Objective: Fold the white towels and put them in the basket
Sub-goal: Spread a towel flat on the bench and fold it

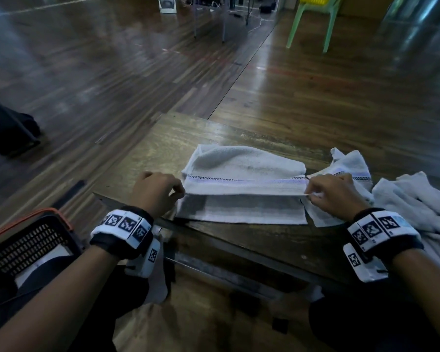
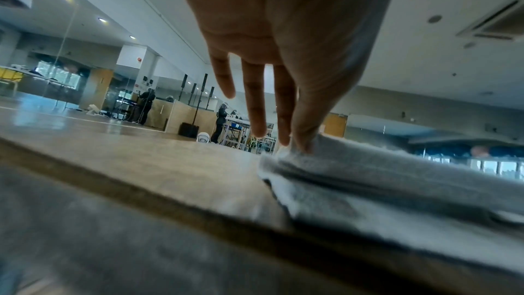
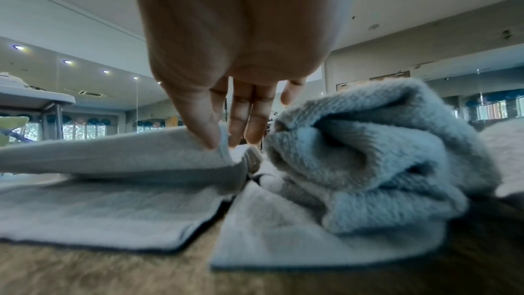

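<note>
I've got the white towel (image 1: pixel 241 171) spread across the wooden table (image 1: pixel 239 240), and I'm holding its folded-over edge by both ends. My left hand (image 1: pixel 158 191) pinches the left corner between thumb and forefinger; the left wrist view shows the other 3 fingers hanging straight and loose, clear of the cloth. My right hand (image 1: pixel 333 193) does the same at the right corner, thumb pressed on the top layer, the other fingers extended behind it. Holding both ends at once keeps that edge taut and straight, which I judge is how the top layer gets lined up over the near flap still lying flat on the table.

The top layer is raised off the bottom one, with a shadowed gap between them, so this fold isn't set down yet.

To my right, touching the towel's end, a crumpled towel (image 3: pixel 377 154) waits, and a loose pile of towels (image 1: pixel 414 212) lies beyond it: unfolded stock kept within reach. The dark basket (image 1: pixel 28 240) sits low at my left, beside the table, with something white already inside.
</note>
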